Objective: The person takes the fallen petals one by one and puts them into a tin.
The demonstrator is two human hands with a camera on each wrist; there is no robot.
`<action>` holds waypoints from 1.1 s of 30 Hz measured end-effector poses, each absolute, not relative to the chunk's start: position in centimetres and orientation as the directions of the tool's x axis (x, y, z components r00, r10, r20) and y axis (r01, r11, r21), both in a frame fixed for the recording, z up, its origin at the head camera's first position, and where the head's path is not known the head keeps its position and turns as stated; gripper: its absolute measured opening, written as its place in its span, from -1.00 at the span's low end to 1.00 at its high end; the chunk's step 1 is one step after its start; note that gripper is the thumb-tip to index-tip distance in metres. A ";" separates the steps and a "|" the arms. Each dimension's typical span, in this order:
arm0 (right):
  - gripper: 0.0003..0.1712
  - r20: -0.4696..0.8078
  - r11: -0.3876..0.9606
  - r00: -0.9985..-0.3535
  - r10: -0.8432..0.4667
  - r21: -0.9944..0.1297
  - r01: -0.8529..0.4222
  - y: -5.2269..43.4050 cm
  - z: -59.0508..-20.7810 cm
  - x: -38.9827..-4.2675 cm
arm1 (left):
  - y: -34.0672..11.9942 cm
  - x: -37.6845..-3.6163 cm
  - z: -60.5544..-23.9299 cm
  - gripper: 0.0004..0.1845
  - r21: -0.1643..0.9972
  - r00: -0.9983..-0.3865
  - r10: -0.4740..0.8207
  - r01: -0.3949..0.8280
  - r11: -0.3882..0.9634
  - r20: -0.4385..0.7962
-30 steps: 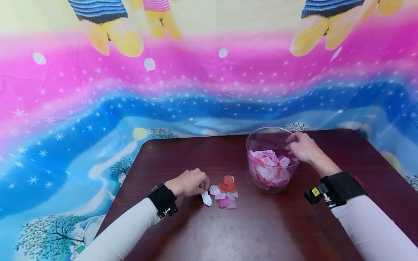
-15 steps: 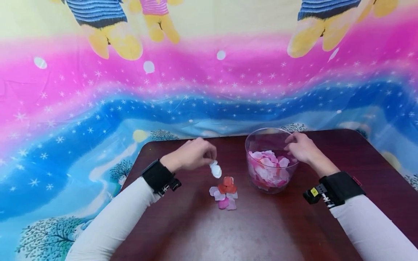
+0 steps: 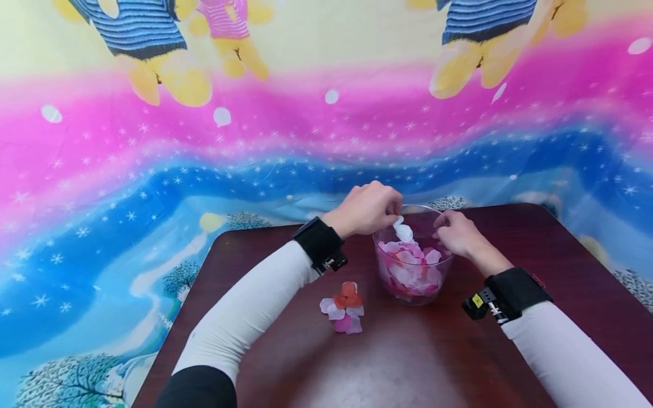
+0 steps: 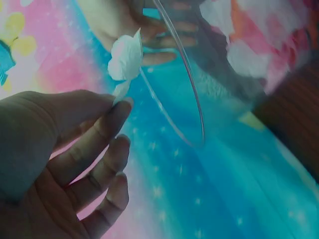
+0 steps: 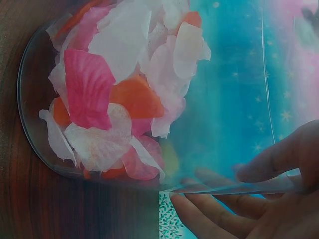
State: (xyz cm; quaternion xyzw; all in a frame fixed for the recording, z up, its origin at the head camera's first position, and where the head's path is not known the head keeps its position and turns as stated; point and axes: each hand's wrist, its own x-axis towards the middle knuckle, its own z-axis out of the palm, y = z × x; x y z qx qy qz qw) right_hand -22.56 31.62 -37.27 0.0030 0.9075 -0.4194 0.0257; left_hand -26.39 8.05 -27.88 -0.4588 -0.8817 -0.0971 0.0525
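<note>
White and thin, a crinkled fabric petal (image 3: 404, 231) was pinched between the fingertips of the left hand (image 3: 368, 207), just above the rim of a clear round plastic bowl (image 3: 413, 292). The bowl's far rim was gripped by the right hand (image 3: 456, 233), fingers curled over its edge. Soft pink, white and orange petals (image 3: 411, 265) were heaped inside; a small pile of loose petals (image 3: 344, 307) lay on the dark wood-grain surface (image 3: 408, 362). A release well inside the rim would likely be best, since so light a petal could drift.
</note>
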 end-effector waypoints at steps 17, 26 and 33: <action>-0.53 -0.082 0.667 -0.996 -0.029 -0.744 0.041 31.6 -37.2 -22.5 | 11.8 -26.9 -29.1 -0.90 0.120 -0.568 0.814 0.822 0.556 0.116; -0.52 -0.065 0.674 -0.998 -0.028 -0.738 0.029 31.4 -37.2 -22.4 | 8.0 -27.1 -27.8 -0.89 0.113 -0.608 0.789 0.793 0.598 0.089; -0.49 -0.051 0.675 -0.998 -0.046 -0.738 0.007 31.5 -37.4 -22.3 | 2.6 -27.5 -27.7 -0.89 0.124 -0.669 0.738 0.743 0.658 0.090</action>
